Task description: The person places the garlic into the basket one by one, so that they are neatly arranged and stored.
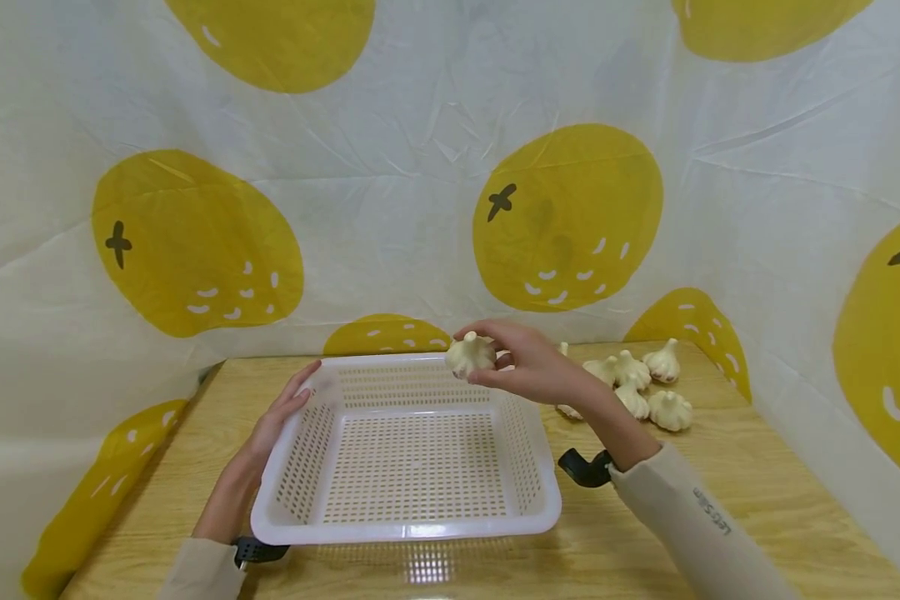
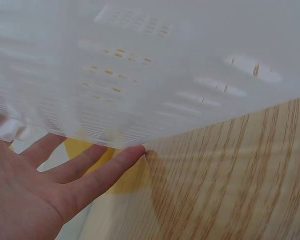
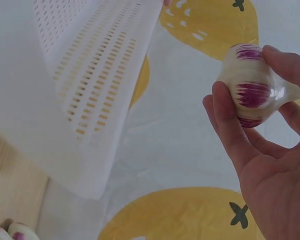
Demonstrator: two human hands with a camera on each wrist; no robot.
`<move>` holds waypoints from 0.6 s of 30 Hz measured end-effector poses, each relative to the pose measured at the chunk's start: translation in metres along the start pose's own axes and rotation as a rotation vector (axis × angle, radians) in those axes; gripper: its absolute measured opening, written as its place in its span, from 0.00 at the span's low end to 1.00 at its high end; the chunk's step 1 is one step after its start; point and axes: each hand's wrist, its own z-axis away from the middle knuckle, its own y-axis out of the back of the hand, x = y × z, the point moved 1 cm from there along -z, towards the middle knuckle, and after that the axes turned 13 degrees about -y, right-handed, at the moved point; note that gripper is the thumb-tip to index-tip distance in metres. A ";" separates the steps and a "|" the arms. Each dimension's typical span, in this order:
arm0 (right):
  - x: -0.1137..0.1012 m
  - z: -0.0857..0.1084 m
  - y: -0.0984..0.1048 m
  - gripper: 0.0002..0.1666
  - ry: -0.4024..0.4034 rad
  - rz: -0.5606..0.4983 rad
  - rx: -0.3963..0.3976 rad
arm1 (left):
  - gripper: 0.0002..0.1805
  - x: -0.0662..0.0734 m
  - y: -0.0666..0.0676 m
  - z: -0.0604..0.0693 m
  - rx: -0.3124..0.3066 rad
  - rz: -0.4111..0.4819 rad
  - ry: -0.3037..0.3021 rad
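Over the wooden bench, the left hand, unclenched against the left wall of the basket, should steady it, while the right hand, pinching garlic near its far rim, should squeeze only lightly.

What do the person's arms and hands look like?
The left hand and right hand wear no gloves. Pale beige fabric sleeves cover the arms; the right one has small dark lettering. A black attachment shows beside each sleeve's end.

Head camera is looking forward, down over basket; left-wrist camera is facing its outside, close; right-wrist is facing garlic, close, sharing both with head.
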 end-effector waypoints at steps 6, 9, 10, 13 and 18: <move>-0.009 -0.010 -0.009 0.30 0.036 0.036 -0.001 | 0.32 0.000 0.001 0.001 -0.004 -0.006 -0.020; -0.014 -0.016 -0.016 0.29 0.054 0.049 -0.010 | 0.32 -0.001 0.002 0.002 -0.004 -0.006 -0.029; -0.016 -0.018 -0.018 0.29 0.057 0.054 -0.015 | 0.32 -0.001 0.002 0.002 -0.005 -0.006 -0.031; -0.020 -0.022 -0.025 0.28 0.061 0.069 -0.024 | 0.32 -0.001 0.002 0.002 -0.008 -0.008 -0.032; -0.020 -0.030 -0.037 0.27 0.066 0.075 -0.037 | 0.32 -0.003 0.002 0.001 -0.007 -0.001 -0.028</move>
